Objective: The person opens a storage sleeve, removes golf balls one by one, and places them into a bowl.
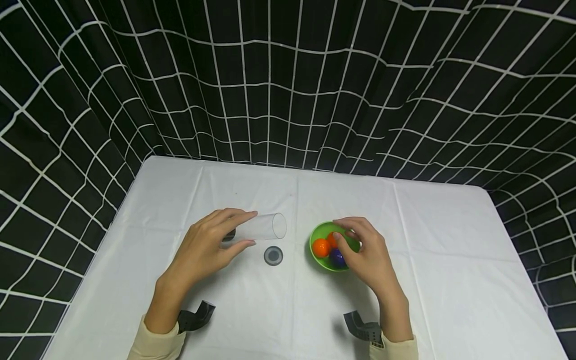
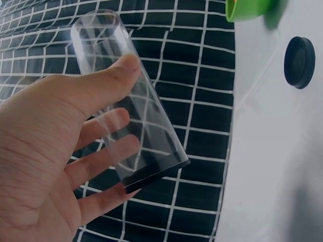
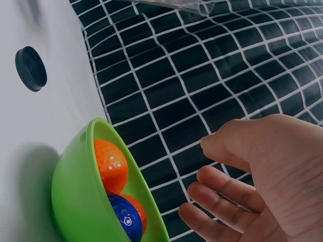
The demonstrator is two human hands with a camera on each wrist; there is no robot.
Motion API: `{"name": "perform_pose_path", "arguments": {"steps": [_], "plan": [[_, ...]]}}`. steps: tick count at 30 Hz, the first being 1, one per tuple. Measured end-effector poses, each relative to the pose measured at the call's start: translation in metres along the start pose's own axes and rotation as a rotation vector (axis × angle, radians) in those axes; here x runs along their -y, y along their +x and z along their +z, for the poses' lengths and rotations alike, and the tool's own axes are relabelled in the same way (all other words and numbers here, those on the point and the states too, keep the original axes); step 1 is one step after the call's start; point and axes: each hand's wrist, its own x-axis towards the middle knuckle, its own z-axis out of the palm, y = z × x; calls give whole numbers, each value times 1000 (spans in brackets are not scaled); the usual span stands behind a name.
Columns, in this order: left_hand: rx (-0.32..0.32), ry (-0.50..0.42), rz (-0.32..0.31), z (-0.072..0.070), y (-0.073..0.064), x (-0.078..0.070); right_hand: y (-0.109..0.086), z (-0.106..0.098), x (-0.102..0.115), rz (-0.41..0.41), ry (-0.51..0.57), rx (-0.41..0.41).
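Note:
My left hand (image 1: 209, 242) holds a clear plastic tube (image 1: 263, 227) between thumb and fingers. The tube lies tilted across the hand in the left wrist view, its dark base (image 2: 157, 174) near the little finger and its other end pointing right in the head view. Over the right side of a green bowl (image 1: 321, 230) hovers my right hand (image 1: 371, 257), fingers loosely bent, with nothing seen in its grasp. Two orange golf balls (image 1: 321, 248) and a blue golf ball (image 3: 125, 217) sit in the bowl. A round dark grey cap (image 1: 273, 255) lies between the hands.
A white cloth (image 1: 450, 265) with fold creases covers the table. Black curtains with a white net (image 1: 270, 90) rise behind the table and at both sides. Each wrist wears a dark strap mount (image 1: 196, 317).

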Motion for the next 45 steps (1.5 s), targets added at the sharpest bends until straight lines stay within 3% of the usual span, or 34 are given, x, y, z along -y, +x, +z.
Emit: {"name": "perform_pose_path", "arguments": {"steps": [11, 19, 45], "plan": [[10, -16, -16, 0, -1, 1, -1, -3, 2, 9, -5, 6], [21, -108, -52, 7, -1, 7, -2, -7, 2, -4, 10, -12], [164, -286, -272, 21, -2, 23, -1, -14, -7, 30, 40, -63]]}}
